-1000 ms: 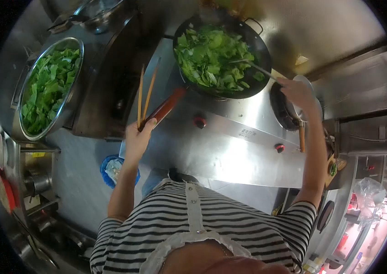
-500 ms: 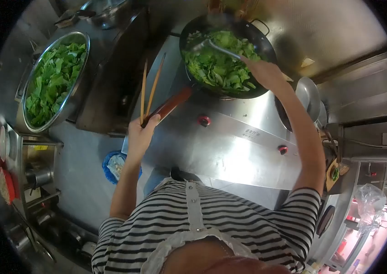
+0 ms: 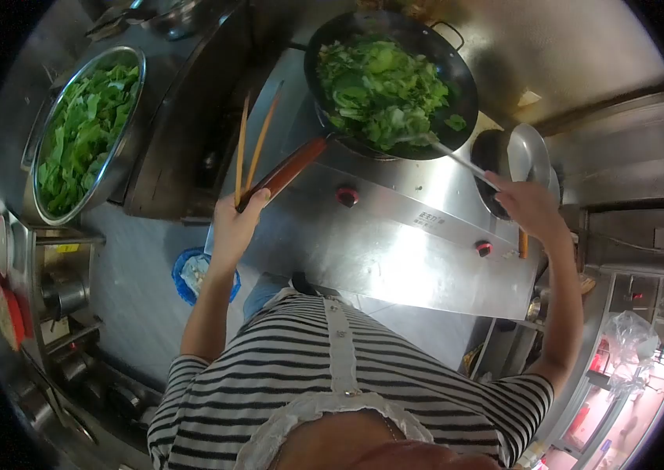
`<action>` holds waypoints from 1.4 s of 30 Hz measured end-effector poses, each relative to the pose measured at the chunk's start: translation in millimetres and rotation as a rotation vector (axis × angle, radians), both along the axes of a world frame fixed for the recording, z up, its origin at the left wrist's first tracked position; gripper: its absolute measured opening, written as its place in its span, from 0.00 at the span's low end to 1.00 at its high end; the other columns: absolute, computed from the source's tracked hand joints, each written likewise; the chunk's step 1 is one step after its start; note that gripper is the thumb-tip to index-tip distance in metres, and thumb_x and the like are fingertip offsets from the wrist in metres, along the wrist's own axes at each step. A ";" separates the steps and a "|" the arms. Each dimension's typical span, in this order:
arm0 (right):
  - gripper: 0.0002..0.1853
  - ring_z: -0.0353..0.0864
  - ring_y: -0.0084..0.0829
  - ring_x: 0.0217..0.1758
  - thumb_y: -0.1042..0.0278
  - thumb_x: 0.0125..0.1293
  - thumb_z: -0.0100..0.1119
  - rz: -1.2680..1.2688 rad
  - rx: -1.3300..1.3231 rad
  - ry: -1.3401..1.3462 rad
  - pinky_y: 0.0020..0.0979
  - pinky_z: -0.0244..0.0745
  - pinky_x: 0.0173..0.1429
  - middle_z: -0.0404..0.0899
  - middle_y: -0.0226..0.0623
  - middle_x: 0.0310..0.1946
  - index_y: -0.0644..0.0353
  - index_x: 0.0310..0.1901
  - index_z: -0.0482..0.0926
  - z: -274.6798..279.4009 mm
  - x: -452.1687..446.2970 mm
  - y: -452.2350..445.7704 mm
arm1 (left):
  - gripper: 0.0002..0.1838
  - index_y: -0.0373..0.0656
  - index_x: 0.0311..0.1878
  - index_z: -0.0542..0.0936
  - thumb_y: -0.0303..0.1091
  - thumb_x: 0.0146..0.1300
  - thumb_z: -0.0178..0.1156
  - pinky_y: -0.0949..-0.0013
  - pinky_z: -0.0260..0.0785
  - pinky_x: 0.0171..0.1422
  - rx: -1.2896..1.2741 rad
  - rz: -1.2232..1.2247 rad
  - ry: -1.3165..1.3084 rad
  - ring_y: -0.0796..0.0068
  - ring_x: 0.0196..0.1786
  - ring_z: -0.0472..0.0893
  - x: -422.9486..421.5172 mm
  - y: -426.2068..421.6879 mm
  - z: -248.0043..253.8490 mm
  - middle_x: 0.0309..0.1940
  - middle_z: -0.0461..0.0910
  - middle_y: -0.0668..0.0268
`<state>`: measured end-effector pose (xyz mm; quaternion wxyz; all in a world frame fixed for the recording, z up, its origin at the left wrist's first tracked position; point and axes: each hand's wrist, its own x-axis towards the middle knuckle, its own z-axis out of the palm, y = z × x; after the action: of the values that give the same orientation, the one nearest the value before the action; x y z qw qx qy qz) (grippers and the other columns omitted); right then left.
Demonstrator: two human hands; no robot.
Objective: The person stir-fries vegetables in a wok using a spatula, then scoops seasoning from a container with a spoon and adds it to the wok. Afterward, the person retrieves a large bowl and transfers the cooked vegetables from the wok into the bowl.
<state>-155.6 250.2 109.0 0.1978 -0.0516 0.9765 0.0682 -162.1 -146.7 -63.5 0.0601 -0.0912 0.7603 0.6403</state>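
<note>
My left hand [image 3: 238, 225] is closed around the reddish-brown handle [image 3: 293, 174] of a black wok [image 3: 457, 82]. A pair of wooden chopsticks [image 3: 260, 141] is pinned in the same grip, their tips pointing up and apart. Chopped leafy greens [image 3: 383, 86] fill the wok, with faint steam over them. My right hand [image 3: 531, 207] grips a long-handled wok spatula [image 3: 461, 160] with a metal shaft; its wooden end sticks out below the hand. The spatula's head is in the greens at the wok's near right side, mostly hidden by leaves.
The wok sits on a steel stove [image 3: 332, 235] with red knobs [image 3: 347, 197]. At left stands a large metal basin [image 3: 144, 86] of raw greens. A blue-lined bin [image 3: 185, 291] is on the floor. Metal pans [image 3: 531, 153] lean at the right, and shelving [image 3: 34, 258] lines the left.
My right hand has drawn back down and to the right with the spatula, from the wok's left part to its near right edge. The greens have shifted. My left hand keeps its hold.
</note>
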 end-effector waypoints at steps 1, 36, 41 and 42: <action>0.23 0.77 0.45 0.32 0.67 0.61 0.45 -0.007 0.000 0.004 0.43 0.74 0.37 0.74 0.47 0.24 0.42 0.59 0.64 -13.8 -6.0 -4.3 | 0.16 0.34 0.29 0.79 0.41 0.56 0.58 0.80 0.52 0.20 -0.003 0.010 0.014 0.88 0.17 0.64 0.5 0.8 2.3 0.12 0.65 0.76; 0.20 0.75 0.33 0.28 0.72 0.56 0.47 0.161 0.462 0.653 0.33 0.74 0.28 0.72 0.37 0.27 0.54 0.52 0.69 -120.8 -16.2 -7.5 | 0.16 0.34 0.35 0.79 0.40 0.56 0.60 0.81 0.51 0.19 0.085 0.034 -0.058 0.89 0.16 0.63 0.0 -0.6 3.9 0.12 0.65 0.77; 0.17 0.76 0.41 0.31 0.71 0.59 0.45 0.048 0.439 0.526 0.38 0.74 0.32 0.72 0.43 0.29 0.48 0.52 0.70 -75.2 -14.3 49.2 | 0.15 0.35 0.29 0.78 0.40 0.56 0.59 0.80 0.52 0.19 0.058 0.039 -0.036 0.88 0.15 0.63 -1.7 2.4 7.7 0.12 0.65 0.77; 0.18 0.76 0.38 0.29 0.71 0.59 0.46 0.030 0.488 0.515 0.37 0.74 0.33 0.72 0.38 0.27 0.47 0.52 0.69 -56.7 -35.7 63.5 | 0.15 0.35 0.29 0.78 0.40 0.56 0.59 0.80 0.52 0.19 0.057 0.040 -0.038 0.88 0.15 0.63 -0.7 2.4 7.6 0.12 0.65 0.77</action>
<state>-191.3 313.8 52.3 -0.0494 0.0019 0.9485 0.3130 -162.9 -144.3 -55.9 0.0642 -0.1168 0.7383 0.6612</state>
